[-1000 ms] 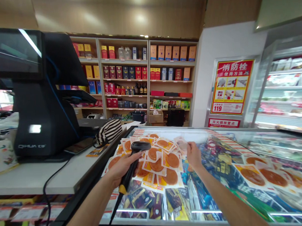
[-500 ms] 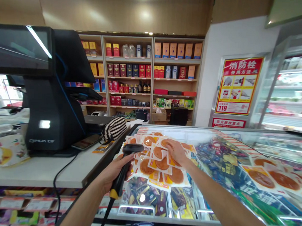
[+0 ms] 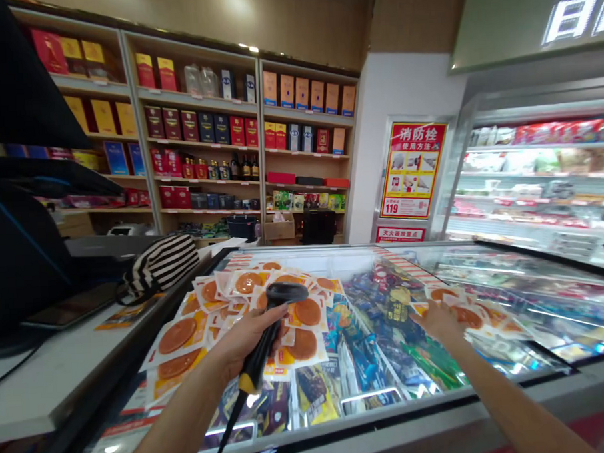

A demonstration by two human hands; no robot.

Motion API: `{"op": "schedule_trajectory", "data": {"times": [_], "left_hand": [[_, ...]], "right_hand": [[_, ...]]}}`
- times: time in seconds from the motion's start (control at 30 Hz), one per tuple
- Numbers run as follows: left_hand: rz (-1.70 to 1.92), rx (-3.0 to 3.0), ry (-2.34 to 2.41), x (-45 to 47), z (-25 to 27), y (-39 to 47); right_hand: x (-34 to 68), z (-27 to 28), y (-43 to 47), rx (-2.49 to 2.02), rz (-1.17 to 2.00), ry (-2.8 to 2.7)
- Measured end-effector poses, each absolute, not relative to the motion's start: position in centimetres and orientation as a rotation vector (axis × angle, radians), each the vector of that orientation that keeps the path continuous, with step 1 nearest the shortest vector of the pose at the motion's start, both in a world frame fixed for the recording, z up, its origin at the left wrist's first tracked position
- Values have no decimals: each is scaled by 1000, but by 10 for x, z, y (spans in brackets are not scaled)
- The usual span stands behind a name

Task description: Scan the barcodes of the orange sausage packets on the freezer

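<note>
My left hand (image 3: 251,339) is wrapped round the grip of a black and yellow handheld barcode scanner (image 3: 257,355). Its head is over a spread pile of flat food packets (image 3: 179,335), each showing a round orange-brown piece through clear film. Farther right, my right hand (image 3: 439,322) pinches a similar packet (image 3: 419,307), with only an orange and white corner showing by the fingertips. Just beyond that hand lies a smaller group of the same packets (image 3: 470,317). Both groups rest on the glass top of a chest freezer (image 3: 328,259).
Colourful frozen goods (image 3: 316,389) show through the freezer glass. At left, a white counter (image 3: 19,399) carries a black checkout terminal (image 3: 18,265), a phone (image 3: 70,307) and a striped pouch (image 3: 166,262). Shelves of boxes and bottles (image 3: 202,131) line the back; a refrigerated display (image 3: 540,183) is at right.
My right hand has moved from the left pile across to the smaller group on the right. The view has turned right, and the scanner is now farther right over the pile.
</note>
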State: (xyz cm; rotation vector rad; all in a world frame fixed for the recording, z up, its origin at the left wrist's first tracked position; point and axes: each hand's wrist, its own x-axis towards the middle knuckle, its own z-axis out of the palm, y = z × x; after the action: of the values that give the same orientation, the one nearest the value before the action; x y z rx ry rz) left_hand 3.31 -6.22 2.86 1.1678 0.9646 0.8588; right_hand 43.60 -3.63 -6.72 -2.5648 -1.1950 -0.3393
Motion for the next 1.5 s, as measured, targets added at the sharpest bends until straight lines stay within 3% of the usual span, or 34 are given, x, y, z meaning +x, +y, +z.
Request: {"op": "schedule_trajectory", "data": {"times": [0.17,0.37,0.53,0.7,0.83,1.17,1.5], "left_hand": [[791,1197,930,52,30,-61],[779,1226,900,58,29,-63],[764,1254,892,57,32,-66],[758,1254,867,52,37,-68],[757,1234,845,48,40,-69],[648,1278,834,53,44,-75],[617,1314,814,60,43,-74]], "right_hand": [[452,-69,-37,-2599,-117,-1426],[436,-59,-33,-2505,-322,-1667],[421,-46,-26,-2187,-411,-1355],[398,-53,1,-1489,9,-936],[369,-67,17,-1198,302,-794],[329,-63,29,-990,513,-657],[325,-58,27,-995,515,-676]]}}
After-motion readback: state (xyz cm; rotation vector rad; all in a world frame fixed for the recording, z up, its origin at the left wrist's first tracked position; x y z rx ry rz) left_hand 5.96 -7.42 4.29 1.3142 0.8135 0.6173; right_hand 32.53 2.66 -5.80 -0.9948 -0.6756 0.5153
